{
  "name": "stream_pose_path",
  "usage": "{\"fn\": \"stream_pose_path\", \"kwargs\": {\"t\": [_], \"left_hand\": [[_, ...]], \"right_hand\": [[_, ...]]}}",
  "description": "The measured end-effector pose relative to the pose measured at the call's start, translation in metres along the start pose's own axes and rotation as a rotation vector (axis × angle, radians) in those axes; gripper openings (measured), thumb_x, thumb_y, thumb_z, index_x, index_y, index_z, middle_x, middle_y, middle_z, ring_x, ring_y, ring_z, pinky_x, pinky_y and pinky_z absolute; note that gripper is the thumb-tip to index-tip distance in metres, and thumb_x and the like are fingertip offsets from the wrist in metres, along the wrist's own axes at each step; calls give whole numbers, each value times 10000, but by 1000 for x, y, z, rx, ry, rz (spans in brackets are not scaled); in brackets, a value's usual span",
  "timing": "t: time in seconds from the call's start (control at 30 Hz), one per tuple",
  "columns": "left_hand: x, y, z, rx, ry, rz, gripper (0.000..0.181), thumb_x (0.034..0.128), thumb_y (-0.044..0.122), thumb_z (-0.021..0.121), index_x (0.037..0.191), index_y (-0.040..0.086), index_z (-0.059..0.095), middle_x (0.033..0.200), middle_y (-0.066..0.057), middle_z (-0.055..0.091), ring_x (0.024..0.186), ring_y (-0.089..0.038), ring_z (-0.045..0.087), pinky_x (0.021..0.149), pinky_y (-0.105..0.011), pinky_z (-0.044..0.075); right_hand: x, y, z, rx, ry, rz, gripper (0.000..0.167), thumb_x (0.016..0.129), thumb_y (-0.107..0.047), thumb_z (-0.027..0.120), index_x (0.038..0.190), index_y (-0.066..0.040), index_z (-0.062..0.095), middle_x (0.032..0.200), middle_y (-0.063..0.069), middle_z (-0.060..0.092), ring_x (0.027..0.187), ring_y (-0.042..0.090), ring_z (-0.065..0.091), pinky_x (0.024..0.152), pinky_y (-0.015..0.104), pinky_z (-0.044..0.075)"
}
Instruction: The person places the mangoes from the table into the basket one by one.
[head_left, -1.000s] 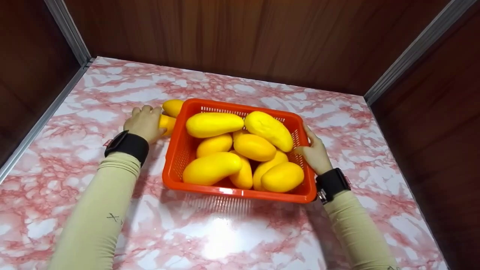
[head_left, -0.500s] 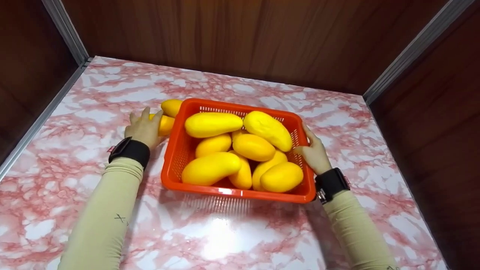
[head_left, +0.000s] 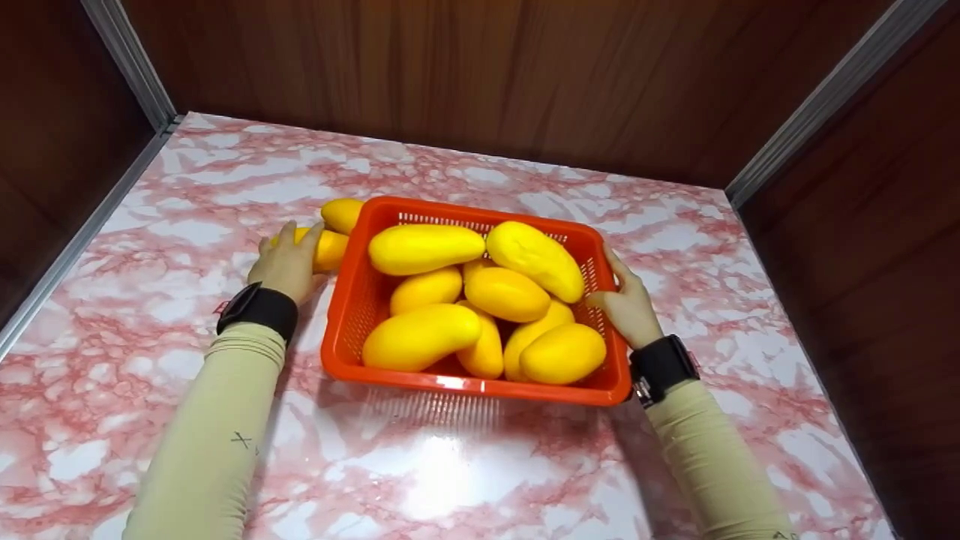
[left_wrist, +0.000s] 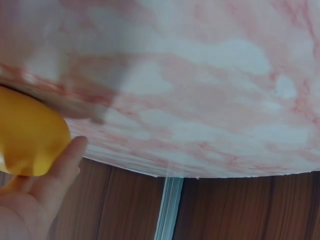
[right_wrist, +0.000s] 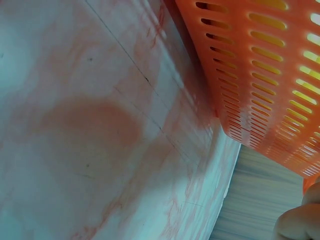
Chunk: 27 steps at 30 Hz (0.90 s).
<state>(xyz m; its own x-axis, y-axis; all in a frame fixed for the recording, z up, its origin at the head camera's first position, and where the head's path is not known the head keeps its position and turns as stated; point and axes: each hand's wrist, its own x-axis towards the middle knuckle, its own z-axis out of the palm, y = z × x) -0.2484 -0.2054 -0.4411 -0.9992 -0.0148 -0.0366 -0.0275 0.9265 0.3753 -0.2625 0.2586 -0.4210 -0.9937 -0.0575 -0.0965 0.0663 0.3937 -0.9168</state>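
Observation:
An orange-red plastic basket (head_left: 450, 383) with slotted walls stands mid-table, filled with several yellow mangoes (head_left: 508, 294). My right hand (head_left: 631, 311) grips its right rim, thumb inside and fingers along the outer side. In the right wrist view only fingertips (right_wrist: 302, 220) show beside the slotted basket wall (right_wrist: 260, 75). To the left of the basket, my left hand (head_left: 287, 264) holds a mango (head_left: 330, 251) lying on the table, fingers spread over it. The left wrist view shows fingers (left_wrist: 57, 175) against that mango (left_wrist: 30, 132). Another mango (head_left: 343, 215) lies just behind, partly hidden by the basket.
The table (head_left: 187, 217) has a pink-and-white marbled top. Dark wood-grain panels (head_left: 450, 75) enclose it at the back and both sides, with metal strips (head_left: 832, 97) at the corners. A bright light reflection (head_left: 439, 472) lies in front of the basket.
My left hand has spread its fingers and shifted slightly across the nearer mango beside the basket, so more of the fruit shows between them. The right hand and basket stay nearly still.

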Motion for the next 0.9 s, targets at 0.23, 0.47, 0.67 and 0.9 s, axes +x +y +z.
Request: {"fn": "stream_pose_path", "kwargs": {"t": [0.23, 0.47, 0.67, 0.9], "left_hand": [[4, -1, 2, 3, 54, -5, 704, 909, 139, 658, 1535, 114, 337, 1521, -339, 271, 1220, -631, 399, 912, -699, 430], [4, -6, 5, -18, 95, -15, 700, 904, 226, 694, 1508, 94, 365, 1390, -374, 401, 1079, -627, 498, 882, -679, 444], [3, -8, 6, -15, 110, -11, 722, 881, 237, 720, 1493, 65, 378, 1289, -399, 462, 1022, -622, 537, 872, -668, 456], [1, -7, 6, -7, 133, -18, 700, 860, 203, 735, 1457, 48, 405, 1230, -395, 496, 974, -614, 561, 851, -664, 470]], "right_hand": [[0, 1, -1, 6, -1, -10, 928, 794, 50, 592, 1570, -325, 249, 1404, 224, 531, 983, 255, 642, 792, 328, 583], [-1, 0, 0, -1, -4, 7, 939, 793, 43, 602, 1563, -358, 244, 1453, 194, 499, 1057, 307, 620, 821, 354, 579], [-2, -1, 0, -15, -11, 3, 938, 796, 38, 597, 1563, -366, 239, 1512, 154, 443, 1112, 325, 582, 859, 386, 566], [0, 1, 1, -26, -4, -12, 950, 773, 42, 593, 1576, -317, 236, 1488, 157, 468, 1087, 296, 582, 826, 317, 564]]}}
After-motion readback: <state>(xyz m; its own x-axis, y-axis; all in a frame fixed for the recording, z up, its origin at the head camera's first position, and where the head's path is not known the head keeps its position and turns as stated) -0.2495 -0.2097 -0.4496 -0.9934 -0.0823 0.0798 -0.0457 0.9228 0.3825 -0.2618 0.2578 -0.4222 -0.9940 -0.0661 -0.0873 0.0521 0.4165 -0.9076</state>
